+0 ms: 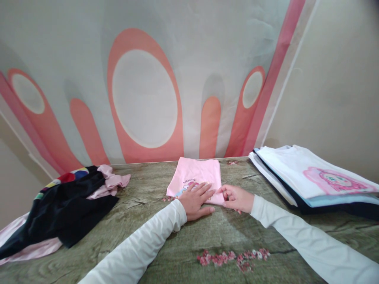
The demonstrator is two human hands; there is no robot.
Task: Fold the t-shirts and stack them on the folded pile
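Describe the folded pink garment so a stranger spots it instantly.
On the brown wood-patterned table, find the far edge's middle. There, under the bare left hand, lies the folded pink cloth garment. It's one neat piece, unlike the crumpled black-and-pink clothes heap leftward and white-topped folded stack rightward.

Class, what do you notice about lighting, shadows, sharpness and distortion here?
Head view: soft light, no obvious glare on the pink garment; a faint shadow on the table near the right hand; the picture's upper-right corner darkens; the backdrop's sides lean outward, perhaps wide-angle distortion; small lettering looks slightly soft.
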